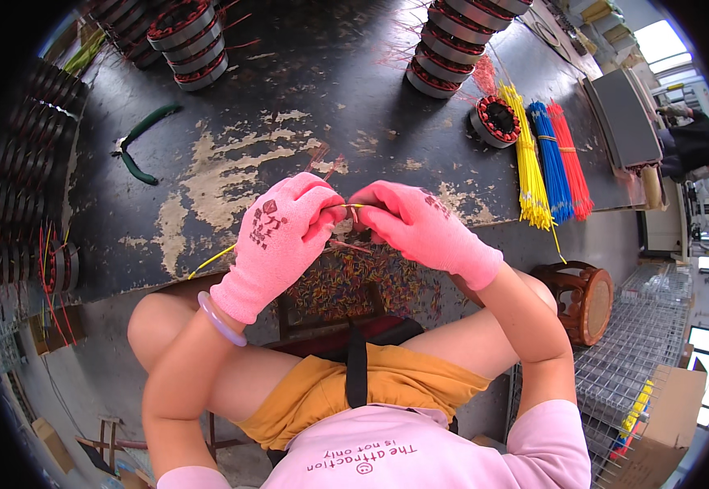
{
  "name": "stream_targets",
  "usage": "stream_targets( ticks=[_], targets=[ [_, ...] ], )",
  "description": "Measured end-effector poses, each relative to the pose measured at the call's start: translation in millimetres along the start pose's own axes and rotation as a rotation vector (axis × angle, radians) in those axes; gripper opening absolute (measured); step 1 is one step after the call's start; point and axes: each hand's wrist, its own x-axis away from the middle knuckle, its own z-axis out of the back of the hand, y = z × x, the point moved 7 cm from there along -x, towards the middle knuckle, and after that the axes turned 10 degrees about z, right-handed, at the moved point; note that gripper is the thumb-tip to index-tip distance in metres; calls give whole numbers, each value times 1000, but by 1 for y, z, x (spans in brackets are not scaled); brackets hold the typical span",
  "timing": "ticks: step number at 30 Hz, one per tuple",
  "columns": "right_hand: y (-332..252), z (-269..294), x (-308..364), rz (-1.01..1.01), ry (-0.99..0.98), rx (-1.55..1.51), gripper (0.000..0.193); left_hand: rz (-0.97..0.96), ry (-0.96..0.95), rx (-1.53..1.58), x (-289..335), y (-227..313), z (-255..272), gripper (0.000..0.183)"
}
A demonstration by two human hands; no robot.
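1. Centrally, a thin yellow wire [355, 205] spans the small gap between both hands, near the table's front edge.
2. Pink-gloved left hand [277, 240]: thumb and fingers pinched on the wire.
3. Pink-gloved right hand [429, 230]: fingertips likewise closed on it.
4. Beyond, on the worn dark table [322, 98]: green-handled pliers [138, 138] to the left; a copper-wound ring [497, 122] beside yellow [527, 155], blue [552, 163] and red wire bundles [571, 163] to the right.

The person [420, 452] wears pink gloves [269, 236], mustard shorts [301, 401], a bangle [221, 328] (lilac, perhaps).
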Motion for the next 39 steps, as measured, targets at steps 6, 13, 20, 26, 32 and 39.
stream_targets(
  ticks=[6, 13, 20, 26, 32, 39],
  targets=[
    [9, 1, -12, 42, 47, -58, 24, -48, 11, 16, -2, 5, 2, 14],
    [9, 47, 31, -302, 268, -177, 28, -29, -12, 24, 2, 3, 5, 10],
    [-51, 2, 26, 618, 409, 1065, 33, -22, -33, -4, -2, 3, 0, 8],
    [18, -1, -2, 59, 176, -62, 19, -46, -34, -15, -2, 6, 1, 13],
    [8, 0, 9, -84, 94, -166, 19, -53, -44, 0, -1, 6, 1, 16],
    [-29, 1, 0, 428, 195, 513, 17, -51, -37, 11, -2, 5, 1, 17]
  ],
)
